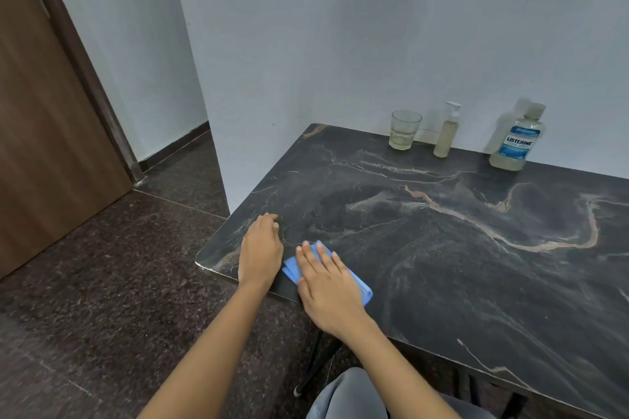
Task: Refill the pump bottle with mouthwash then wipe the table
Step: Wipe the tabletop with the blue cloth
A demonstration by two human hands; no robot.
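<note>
Where the pale wall meets it, a dark marble-patterned table with tan and white veining fills the right of the view; dark speckled floor at left, brown wooden door at far left, black skirting along the wall base. Along the table's back edge stand a clear glass tumbler with a little pale liquid, a pump bottle with white pump head, nearly full of yellowish liquid, and a mouthwash bottle whose blue-and-white label reads "LISTERINE", smaller print unreadable; only a low band of pale liquid in it. All three well apart from the hands. Near the front left corner, right hand lies flat, fingers spread, pressing on a folded blue cloth on the tabletop. Left hand rests palm down just beside the cloth, fingers together and slightly curled, holding nothing. Grey-clad knee at bottom.
</note>
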